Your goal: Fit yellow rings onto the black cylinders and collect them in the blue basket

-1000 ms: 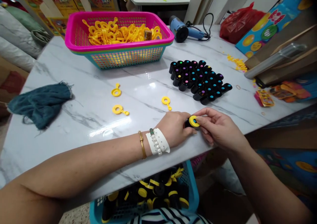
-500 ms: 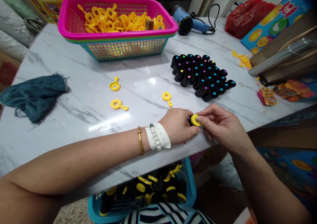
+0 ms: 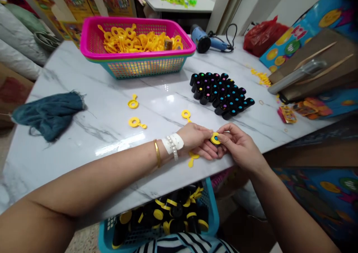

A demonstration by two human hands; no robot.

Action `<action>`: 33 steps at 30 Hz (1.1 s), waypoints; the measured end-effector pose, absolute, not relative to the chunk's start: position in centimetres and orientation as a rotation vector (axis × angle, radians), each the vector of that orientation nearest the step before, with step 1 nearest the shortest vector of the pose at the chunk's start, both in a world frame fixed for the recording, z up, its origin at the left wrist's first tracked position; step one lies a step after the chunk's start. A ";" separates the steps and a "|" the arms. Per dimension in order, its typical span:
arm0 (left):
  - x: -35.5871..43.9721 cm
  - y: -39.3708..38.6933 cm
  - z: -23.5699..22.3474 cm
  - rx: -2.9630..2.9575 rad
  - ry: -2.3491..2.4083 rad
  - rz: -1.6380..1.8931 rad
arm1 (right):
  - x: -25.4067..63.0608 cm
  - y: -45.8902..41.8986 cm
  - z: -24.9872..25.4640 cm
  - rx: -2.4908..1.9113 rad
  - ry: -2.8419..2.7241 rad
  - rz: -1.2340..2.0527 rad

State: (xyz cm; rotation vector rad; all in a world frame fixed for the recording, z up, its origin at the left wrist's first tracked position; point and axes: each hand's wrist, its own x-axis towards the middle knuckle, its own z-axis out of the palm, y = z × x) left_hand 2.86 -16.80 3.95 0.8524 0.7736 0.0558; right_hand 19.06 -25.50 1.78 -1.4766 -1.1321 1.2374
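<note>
A small black cylinder with a yellow ring (image 3: pixel 213 139) on its end and a blue centre is held between my two hands above the table's front edge. My left hand (image 3: pixel 199 138) supports it from the left, thumb against the ring and fingers partly stretched beneath. From the right, my right hand (image 3: pixel 237 143) pinches it, with the thumb on the yellow face. Most of the cylinder's body is hidden by the fingers. Beneath my left hand lies a yellow ring piece with a tab (image 3: pixel 191 162), partly covered. Another yellow ring piece (image 3: pixel 186 114) sits just beyond my left wrist.
Black cylinders with coloured tips (image 3: pixel 220 92) stand grouped ahead. A pink basket (image 3: pixel 137 55) of yellow pieces is at the back, beside a blue heat gun (image 3: pixel 200 39). Teal cloth (image 3: pixel 50 115) lies left. Below the table edge, a blue basket (image 3: pixel 214 208) holds capped black cylinders.
My left hand has turned and its fingers have opened out under the cylinder. The ring's face now shows a blue centre. A yellow piece beneath my left hand has come into view. The camera view has shifted.
</note>
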 end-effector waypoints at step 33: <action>2.1 -17.4 1.5 2.454 0.697 0.505 | 21.1 -23.3 2.9 -1.447 -1.130 1.539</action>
